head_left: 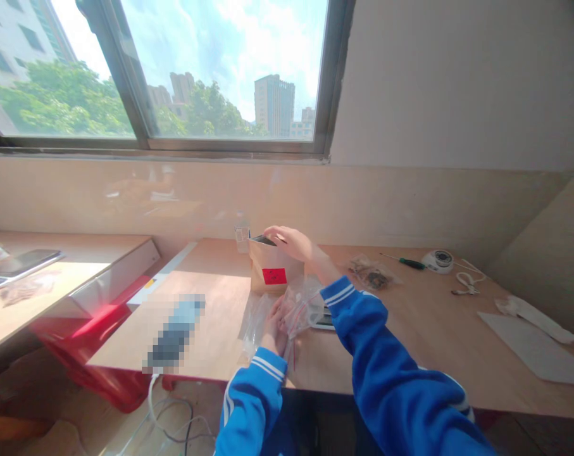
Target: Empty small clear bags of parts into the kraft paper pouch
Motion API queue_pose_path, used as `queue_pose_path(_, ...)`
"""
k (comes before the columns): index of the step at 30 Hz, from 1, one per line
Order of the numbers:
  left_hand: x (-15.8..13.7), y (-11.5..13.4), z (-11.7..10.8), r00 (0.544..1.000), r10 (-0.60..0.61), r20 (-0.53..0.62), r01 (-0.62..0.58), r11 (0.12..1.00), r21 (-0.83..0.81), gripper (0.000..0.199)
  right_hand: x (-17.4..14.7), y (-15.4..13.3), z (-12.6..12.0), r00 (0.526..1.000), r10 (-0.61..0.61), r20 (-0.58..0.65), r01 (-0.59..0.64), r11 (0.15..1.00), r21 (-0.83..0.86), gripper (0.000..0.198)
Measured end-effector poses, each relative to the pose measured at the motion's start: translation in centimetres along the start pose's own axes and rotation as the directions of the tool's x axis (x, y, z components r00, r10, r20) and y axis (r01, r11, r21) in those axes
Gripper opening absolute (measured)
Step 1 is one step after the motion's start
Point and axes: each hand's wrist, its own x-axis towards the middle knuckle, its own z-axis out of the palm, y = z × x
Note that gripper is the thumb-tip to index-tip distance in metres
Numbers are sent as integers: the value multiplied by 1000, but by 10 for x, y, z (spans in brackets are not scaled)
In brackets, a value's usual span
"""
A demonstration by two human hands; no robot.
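right hand (291, 242) fingers curled into the mouth of the upright brown bag (272, 269), mid-surface toward the far edge | left hand (273, 326) nearer the front edge, pinching clear plastic bags (287, 310) just before it

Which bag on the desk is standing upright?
The brown paper bag with the red label, under the right hand. The clear plastic bags by the left hand and the one near the screwdriver lie flat.
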Motion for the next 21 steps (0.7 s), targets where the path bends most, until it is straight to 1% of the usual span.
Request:
queue_pose_path(1,0,0,0,1000,-5,-7,5,1000,-5,41,-1,3,7,998,23,51,-20,999,-44,28)
queue_pose_path(3,0,0,0,1000,-11,-6,11,1000,-24,42,-5,7,14,997,39,64,-34,996,-78,32)
queue_pose_path(5,1,-1,0,1000,-9,11,9,999,-44,41,-9,6,13,998,18,62,-14,998,-62,34)
queue_pose_path(7,1,-1,-1,1000,-3,27,4,999,-47,40,-11,4,10,996,4,92,2,998,-67,37)
queue_pose_path(10,2,-1,-3,1000,-2,13,2,999,-32,38,-12,4,10,990,16,138,5,989,-150,42)
queue_pose_path(13,1,1,-3,1000,-8,4,9,1000,-23,37,-12,3,14,991,33,128,-1,971,-239,45)
queue_pose_path(15,-2,2,-1,1000,-1,25,1,1000,-22,37,-15,-2,11,997,26,75,-8,971,-238,47)
queue_pose_path(16,-4,3,1,999,7,42,-6,1000,-19,37,-18,-6,7,999,15,29,-9,978,-208,46)
queue_pose_path(18,-7,4,4,997,22,74,-21,1000,-14,36,-31,-15,-5,995,13,-100,-22,995,-94,44)
queue_pose_path(19,-9,4,5,996,25,82,-24,1000,-11,35,-42,-20,-12,983,38,-177,-43,999,-21,42)
queue_pose_path(21,-11,5,8,996,23,81,-23,1000,-9,33,-70,-25,-22,936,176,-306,-149,983,110,42)
